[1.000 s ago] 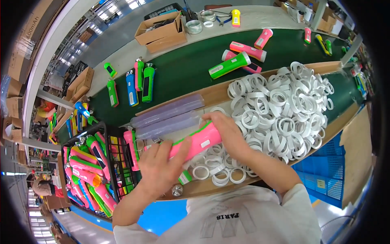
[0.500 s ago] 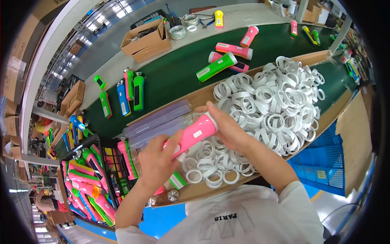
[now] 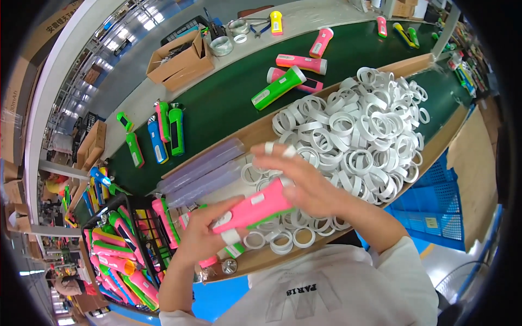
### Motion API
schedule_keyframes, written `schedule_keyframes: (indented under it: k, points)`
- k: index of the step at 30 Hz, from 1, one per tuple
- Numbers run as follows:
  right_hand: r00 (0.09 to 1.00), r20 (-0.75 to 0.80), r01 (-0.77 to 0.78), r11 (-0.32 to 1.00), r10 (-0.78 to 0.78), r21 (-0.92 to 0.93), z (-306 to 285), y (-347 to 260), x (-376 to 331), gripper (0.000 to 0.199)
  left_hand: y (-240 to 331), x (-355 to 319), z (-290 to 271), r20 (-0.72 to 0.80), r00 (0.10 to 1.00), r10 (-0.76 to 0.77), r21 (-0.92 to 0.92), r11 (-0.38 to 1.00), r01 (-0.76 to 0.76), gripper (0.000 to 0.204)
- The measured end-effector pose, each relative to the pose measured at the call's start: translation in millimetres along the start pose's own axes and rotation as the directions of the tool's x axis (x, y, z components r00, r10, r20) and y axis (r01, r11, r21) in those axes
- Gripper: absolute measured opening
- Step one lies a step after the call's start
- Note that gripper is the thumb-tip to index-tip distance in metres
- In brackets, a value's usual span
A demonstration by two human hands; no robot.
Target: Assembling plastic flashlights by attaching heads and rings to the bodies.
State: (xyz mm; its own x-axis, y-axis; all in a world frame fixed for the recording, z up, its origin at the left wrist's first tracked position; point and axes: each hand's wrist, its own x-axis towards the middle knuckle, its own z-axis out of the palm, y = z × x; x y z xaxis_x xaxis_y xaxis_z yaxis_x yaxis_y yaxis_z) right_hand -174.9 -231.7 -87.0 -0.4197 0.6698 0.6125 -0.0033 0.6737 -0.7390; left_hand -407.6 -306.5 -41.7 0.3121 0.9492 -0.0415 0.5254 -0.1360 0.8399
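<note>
A pink and green flashlight lies in my left hand, whose fingers close round its narrow end. My right hand is at the wide head of the flashlight, fingers stretched out and apart above it; the hand partly hides the head's rim. White bands show at the right fingers, and another white band at the left hand; whether they are tape or rings I cannot make out. Behind and below the hands lie many loose white plastic rings in a cardboard tray.
Clear plastic tubes lie left of the rings. A black crate full of coloured flashlights stands at the left. Several flashlights, one green, rest on the green belt. Beyond are an open carton and pliers. A blue crate stands right.
My right hand has lifted its fingers from the flashlight's head and spread them. The flashlight has come lower and its green underside now shows. The whole view has shifted slightly.
</note>
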Motion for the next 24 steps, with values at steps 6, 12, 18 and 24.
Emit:
schedule_keyframes:
  k: [6, 12, 18, 24]
  points:
    - [0.506, 0.358, -0.691, 0.120, 0.785, 0.713, 3.8, 22.1, -0.6, 0.040, 21.5, 16.1, 17.6, 0.001, 0.948, 0.319, 0.688, 0.688, -0.232, 0.057]
    - [0.656, 0.296, -0.646, 0.313, 0.695, 0.697, -1.5, 7.5, 5.7, 0.047, -3.4, 7.4, 25.8, -0.170, 0.911, 0.375, 0.457, 0.849, -0.264, 0.057]
    - [0.725, 0.174, -0.479, 0.306, 0.667, 0.823, 10.5, -4.6, -8.0, 0.048, -36.6, -19.2, 45.0, 0.256, 0.882, -0.395, -0.836, 0.367, 0.407, 0.067]
    - [0.755, 0.213, -0.372, 0.137, 0.621, 0.918, 33.2, 8.3, -9.3, 0.047, -62.1, -14.6, 42.7, 0.443, 0.886, -0.137, -0.895, -0.131, 0.427, 0.069]
